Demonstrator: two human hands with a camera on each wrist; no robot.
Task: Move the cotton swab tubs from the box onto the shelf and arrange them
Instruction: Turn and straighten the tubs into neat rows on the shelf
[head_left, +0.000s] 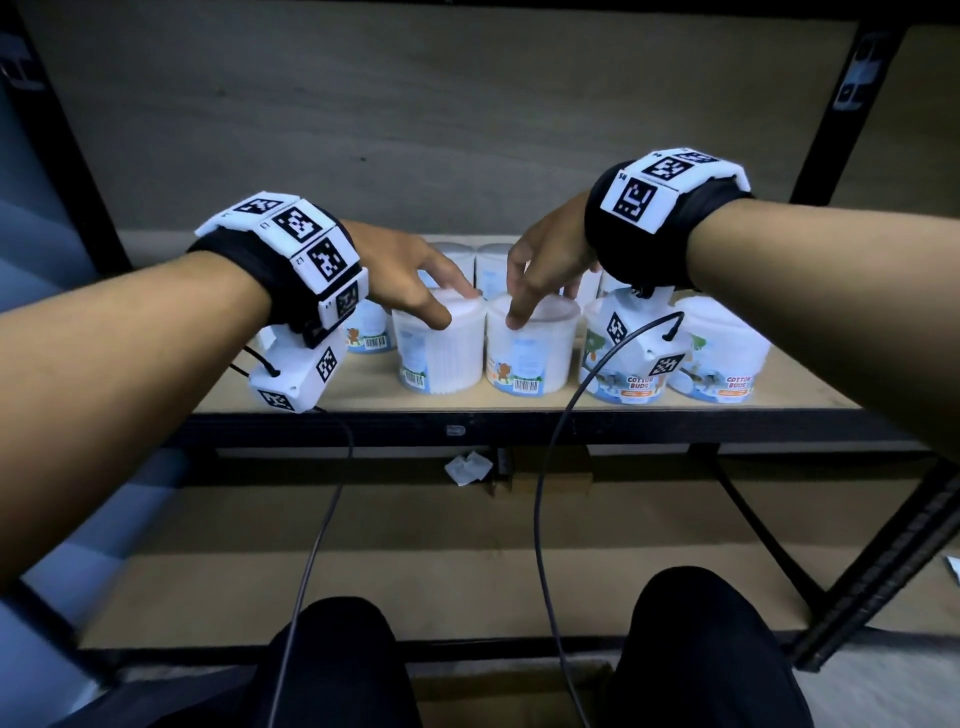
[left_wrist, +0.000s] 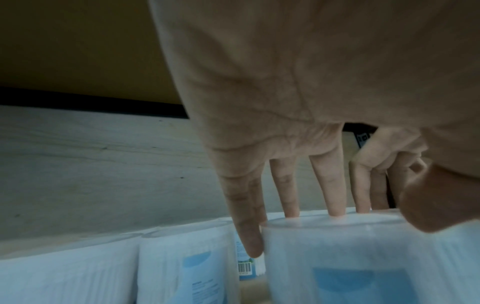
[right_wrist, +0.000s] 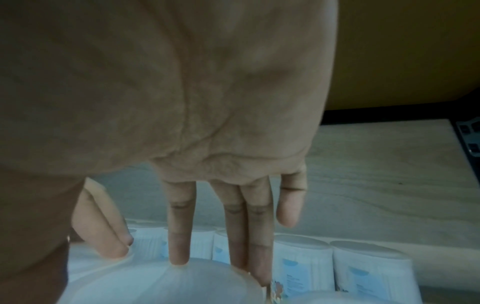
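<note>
Several white cotton swab tubs stand in rows on the wooden shelf (head_left: 363, 397). My left hand (head_left: 444, 304) grips the lid end of one front tub (head_left: 441, 353) from above, thumb in front and fingers behind. The left wrist view shows that tub (left_wrist: 363, 257) with fingertips (left_wrist: 336, 209) at its far rim. My right hand (head_left: 537, 306) grips the neighbouring tub (head_left: 535, 358) the same way, and the two tubs almost touch. In the right wrist view, fingers (right_wrist: 179, 246) reach over the far edge of its lid (right_wrist: 155, 288).
Two tubs labelled COTTON BUDS (head_left: 727, 364) stand at the front right, one partly behind my right wrist camera. More tubs (head_left: 493, 265) fill the back row. A crumpled paper (head_left: 467, 467) lies below the shelf. A cardboard box edge (head_left: 519, 691) shows between my knees. Black uprights (head_left: 821, 156) frame the shelf.
</note>
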